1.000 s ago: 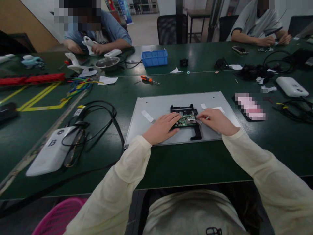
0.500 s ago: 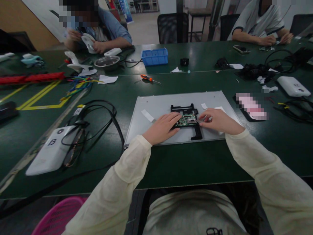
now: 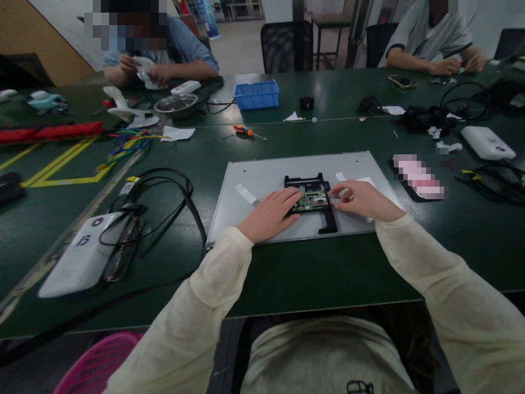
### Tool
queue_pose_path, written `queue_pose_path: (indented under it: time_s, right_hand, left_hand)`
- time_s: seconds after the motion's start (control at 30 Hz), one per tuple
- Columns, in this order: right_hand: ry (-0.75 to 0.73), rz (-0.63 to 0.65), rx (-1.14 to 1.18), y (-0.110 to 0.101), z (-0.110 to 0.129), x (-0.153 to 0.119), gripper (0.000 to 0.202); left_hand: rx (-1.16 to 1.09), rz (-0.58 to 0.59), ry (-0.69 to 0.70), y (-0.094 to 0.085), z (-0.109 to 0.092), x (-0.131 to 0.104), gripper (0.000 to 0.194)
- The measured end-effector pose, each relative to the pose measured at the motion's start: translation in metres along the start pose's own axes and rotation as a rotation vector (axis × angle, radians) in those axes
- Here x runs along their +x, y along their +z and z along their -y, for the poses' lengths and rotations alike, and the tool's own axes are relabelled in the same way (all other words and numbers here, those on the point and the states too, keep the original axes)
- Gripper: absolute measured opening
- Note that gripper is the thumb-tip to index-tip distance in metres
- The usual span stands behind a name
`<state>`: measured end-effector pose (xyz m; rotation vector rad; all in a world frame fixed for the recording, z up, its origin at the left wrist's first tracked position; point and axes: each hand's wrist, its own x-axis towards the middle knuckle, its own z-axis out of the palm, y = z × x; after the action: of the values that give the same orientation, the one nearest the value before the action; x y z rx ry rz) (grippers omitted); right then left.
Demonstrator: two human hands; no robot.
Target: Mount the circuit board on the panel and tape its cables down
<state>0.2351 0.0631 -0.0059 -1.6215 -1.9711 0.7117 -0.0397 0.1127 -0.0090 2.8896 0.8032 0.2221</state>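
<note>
A black plastic frame [image 3: 328, 221] with a green circuit board [image 3: 314, 201] in it lies on a grey-white flat panel [image 3: 270, 169]. My left hand [image 3: 273, 212] rests over the left side of the frame, fingers stretched out and flat, thumb by its near edge. At the frame's right edge is my right hand [image 3: 356, 199], with its thumb and fingers curled toward the board. Something small and pale shows at the right fingertips; its kind cannot be made out. White paper strips [image 3: 245, 193] lie on the panel beside the frame.
Beyond the panel lies an orange-and-black screwdriver [image 3: 245, 131], with a blue basket [image 3: 257, 96] farther back. A white power bank [image 3: 82, 254] and black cables [image 3: 191, 202] are on the left. A phone [image 3: 418, 178] lies right of the panel. Two people sit across the table.
My right hand's fingers have shifted slightly at the frame's right edge, with a wider gap between thumb and index finger. My left hand stays on the frame. The view has shifted a little.
</note>
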Motion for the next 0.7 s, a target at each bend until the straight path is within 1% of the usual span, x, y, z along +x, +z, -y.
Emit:
queue_pose_path:
  time_s: [0.1,0.27,0.4,0.53,0.7]
  right_hand:
    - [0.016,-0.024,-0.040,0.0014,0.0033,-0.0008,0.031]
    - [-0.006,-0.005,-0.048,0.0035,0.0048,-0.0003,0.019]
    - [-0.001,0.020,0.012,0.0035,0.0029,0.0009,0.014]
    - [-0.025,0.031,0.066,0.0031,0.0011,0.0016,0.017]
    - [-0.017,-0.014,-0.008,0.0035,0.0027,0.0003,0.022]
  left_hand:
    - [-0.001,0.004,0.001,0.0005,0.0001,-0.0002,0.052]
    - [0.004,-0.002,0.001,0.0011,-0.0001,-0.0005,0.052]
    - [0.005,0.004,-0.005,-0.0001,-0.0010,-0.0005,0.052]
    - [0.001,0.004,-0.001,-0.0010,-0.0015,-0.0002,0.051]
    - [0.000,0.001,-0.004,0.0001,-0.0006,0.0001,0.051]
